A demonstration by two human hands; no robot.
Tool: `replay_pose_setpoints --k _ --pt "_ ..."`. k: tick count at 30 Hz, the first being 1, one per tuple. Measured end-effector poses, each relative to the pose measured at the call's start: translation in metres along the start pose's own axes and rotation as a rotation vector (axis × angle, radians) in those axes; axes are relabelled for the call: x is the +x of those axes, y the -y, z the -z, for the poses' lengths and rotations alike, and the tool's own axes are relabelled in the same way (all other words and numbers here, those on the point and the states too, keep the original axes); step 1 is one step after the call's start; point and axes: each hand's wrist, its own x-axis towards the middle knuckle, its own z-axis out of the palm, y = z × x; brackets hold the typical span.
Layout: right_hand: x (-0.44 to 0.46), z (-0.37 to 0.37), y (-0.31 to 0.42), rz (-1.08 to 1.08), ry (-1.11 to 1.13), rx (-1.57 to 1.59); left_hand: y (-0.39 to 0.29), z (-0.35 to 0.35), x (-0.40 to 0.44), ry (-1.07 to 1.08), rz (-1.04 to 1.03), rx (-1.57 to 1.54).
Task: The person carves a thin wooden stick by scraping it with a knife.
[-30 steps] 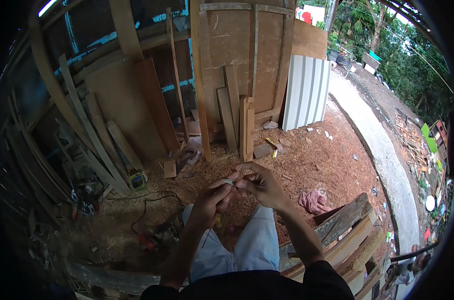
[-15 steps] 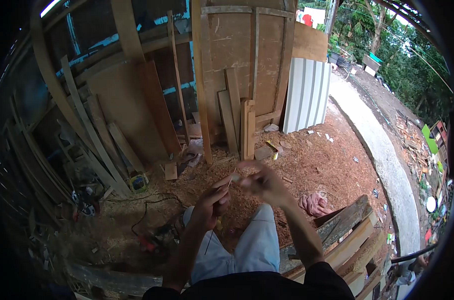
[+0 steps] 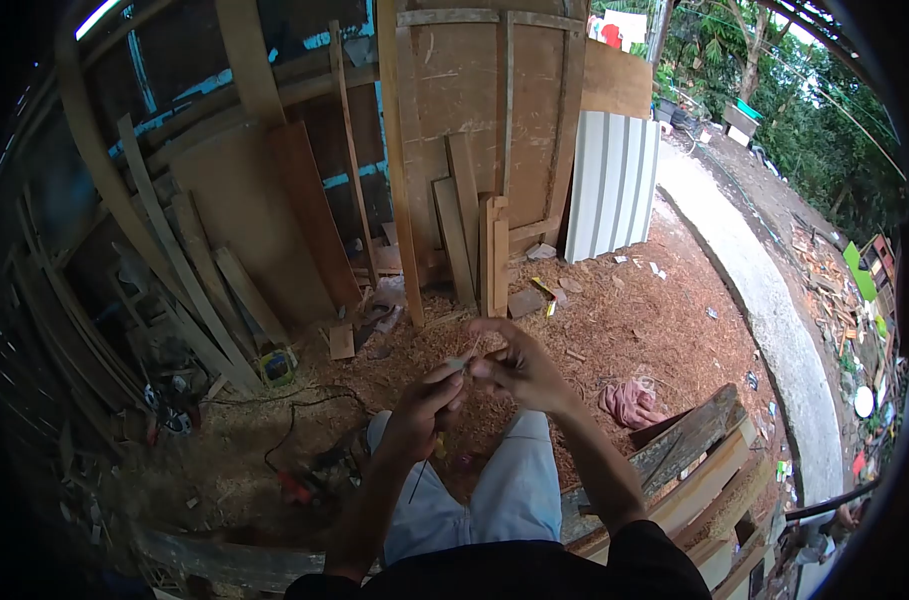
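My left hand [image 3: 426, 404] is closed, with thumb and fingers pinched on a small pale piece [image 3: 458, 363] that is too small to name. Close beside it on the right, my right hand [image 3: 512, 368] is closed too, its thumb and fingertips at the end of the pale piece, with a thin light strand [image 3: 474, 346] rising from the pinch. A thin dark rod or cord [image 3: 417, 482] hangs below my left hand, over my light trousers [image 3: 515, 485].
Wooden boards [image 3: 458, 235] lean on the panelled wall ahead, beside a corrugated metal sheet [image 3: 612, 188]. A pink cloth [image 3: 631, 402] lies on shavings at the right, near stacked planks [image 3: 696, 452]. A red and black tool [image 3: 294, 487] and its dark cable are at lower left.
My right hand moved slightly off to the right in a blur, then came back against the pale piece at my left fingertips. My left hand has hardly moved.
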Motion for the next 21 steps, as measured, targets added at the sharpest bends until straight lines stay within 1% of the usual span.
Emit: replay_pose_setpoints --k 1,4,5,7,8,10,13,15,16,18,21 --pt "0.000 0.003 0.001 -0.040 -0.021 0.055 0.000 0.000 0.000 -0.003 0.001 0.003" --pt "0.001 0.011 0.001 -0.027 -0.007 0.046 0.001 0.003 0.001 -0.021 -0.025 0.000" --pt "0.001 0.010 0.001 -0.030 -0.009 0.045 0.003 0.006 0.003 0.007 -0.012 0.018" --pt "0.000 0.002 0.001 0.051 0.077 -0.166 0.004 0.006 0.002 0.036 0.004 0.039" --pt "0.001 0.002 0.002 0.053 0.072 -0.166 0.001 0.003 0.001 0.037 -0.009 0.027" --pt "-0.001 0.002 0.005 -0.013 0.005 -0.096 0.001 0.001 0.002 0.042 -0.018 0.014" --pt "0.002 0.007 -0.002 0.012 -0.012 -0.017 0.000 0.002 0.005 0.030 -0.023 0.031" --pt "0.004 0.009 -0.006 0.022 -0.024 -0.035 -0.001 0.004 0.006 0.035 0.023 0.022" --pt "0.004 0.010 -0.009 0.028 -0.037 -0.051 0.001 0.004 0.007 0.035 0.022 0.022" --pt "0.007 0.016 -0.013 0.027 -0.062 -0.043 0.004 0.006 0.009 -0.037 0.009 0.012" --pt "0.011 0.018 -0.014 0.028 -0.093 -0.064 0.005 0.008 0.008 -0.059 0.005 0.036"
